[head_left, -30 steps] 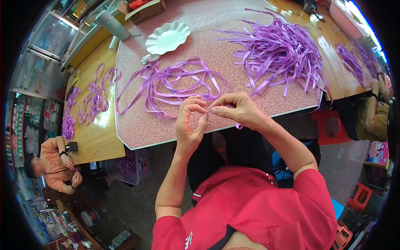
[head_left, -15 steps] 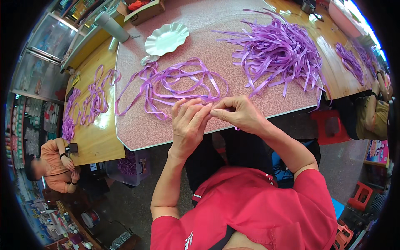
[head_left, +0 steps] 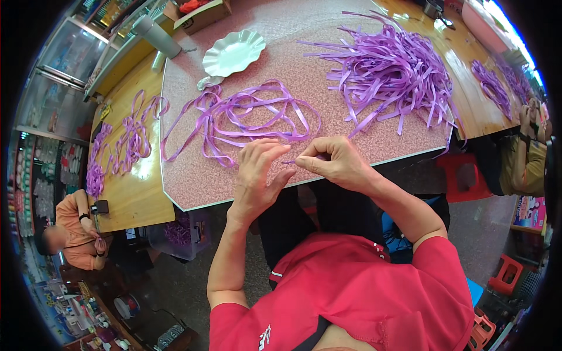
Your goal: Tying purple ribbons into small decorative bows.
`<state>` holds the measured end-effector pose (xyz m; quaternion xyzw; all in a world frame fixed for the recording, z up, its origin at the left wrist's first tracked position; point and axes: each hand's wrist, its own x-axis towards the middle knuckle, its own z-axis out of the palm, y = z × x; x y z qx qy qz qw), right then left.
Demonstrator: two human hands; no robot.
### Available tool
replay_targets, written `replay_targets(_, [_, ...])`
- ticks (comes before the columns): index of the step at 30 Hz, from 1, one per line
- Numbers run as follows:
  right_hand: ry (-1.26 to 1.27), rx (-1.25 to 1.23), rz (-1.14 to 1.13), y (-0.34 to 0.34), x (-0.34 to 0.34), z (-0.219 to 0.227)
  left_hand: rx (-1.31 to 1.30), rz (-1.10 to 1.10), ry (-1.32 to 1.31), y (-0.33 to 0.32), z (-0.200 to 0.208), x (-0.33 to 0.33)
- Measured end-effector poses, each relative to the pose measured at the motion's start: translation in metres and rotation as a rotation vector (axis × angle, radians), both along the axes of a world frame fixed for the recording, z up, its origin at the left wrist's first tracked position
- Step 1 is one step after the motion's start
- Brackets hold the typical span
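Note:
At the front edge of the pink speckled table (head_left: 328,155), my right hand (head_left: 336,159) pinches a short end of purple ribbon (head_left: 288,162) between thumb and forefinger. The end points left toward my other hand. My left hand (head_left: 257,172) is just left of it, thumb and fingers apart with nothing visible between them. Just beyond both hands lies a loose, looped bunch of purple ribbon (head_left: 298,120). A large heap of cut purple ribbons (head_left: 398,79) sits farther off to the right. How much ribbon is inside my right hand is hidden.
A white scalloped plate (head_left: 234,52) and a grey-green flask (head_left: 157,38) stand at the far left. More ribbons (head_left: 136,137) lie on the wooden table at left, where a person in orange (head_left: 75,234) sits. Another person (head_left: 521,158) sits at right beside a red stool (head_left: 462,178).
My left hand has come away from the right one, moving left, and its fingers have spread. The purple ribbon end now shows between them, held by my right hand.

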<state>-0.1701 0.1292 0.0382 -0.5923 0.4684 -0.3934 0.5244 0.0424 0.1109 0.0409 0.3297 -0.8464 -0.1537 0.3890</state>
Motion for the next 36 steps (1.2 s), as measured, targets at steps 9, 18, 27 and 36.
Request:
replay_targets(9, [-0.022, -0.044, 0.062, 0.010, 0.004, 0.007, 0.214, -0.231, 0.111, -0.005, -0.010, 0.017])
replay_targets(18, [-0.100, 0.058, 0.024, 0.008, 0.001, 0.009, 0.551, -0.131, 0.429, -0.001, -0.012, 0.017])
replay_targets(27, [-0.086, 0.039, 0.013, 0.008, 0.002, 0.004, 0.463, -0.093, 0.349, 0.007, -0.015, 0.003])
replay_targets(36, [-0.057, -0.015, 0.065, 0.011, 0.002, 0.001, 0.459, -0.232, 0.203, 0.007, -0.003, 0.003])
